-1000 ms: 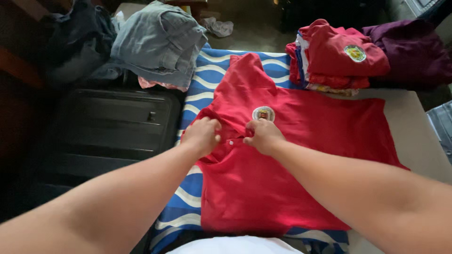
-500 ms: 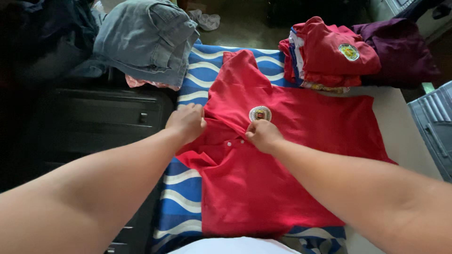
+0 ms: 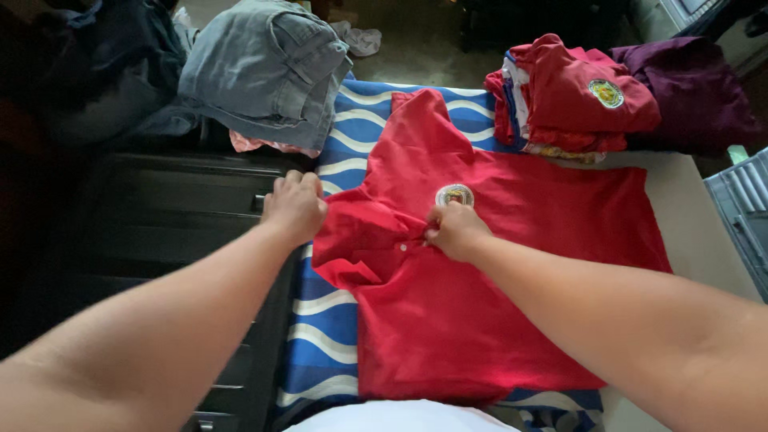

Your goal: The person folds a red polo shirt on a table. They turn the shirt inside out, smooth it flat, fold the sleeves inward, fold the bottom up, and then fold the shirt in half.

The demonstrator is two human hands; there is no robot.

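Dim left side (perhaps underexposed); centre evenly lit, edges stretched.

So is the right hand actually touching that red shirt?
Touching. The head view shows the right hand pinching the red polo shirt at its button placket.

Bare forearms, no sleeves, white top

No packages, signs or screens show. The only label-like marks are two badges: a round white-rimmed crest (image 3: pixel 454 194) at the centre, on the spread red polo shirt (image 3: pixel 480 304), and a round yellow-green crest (image 3: pixel 607 93) at two o'clock, atop the folded red shirt pile (image 3: pixel 560 96).
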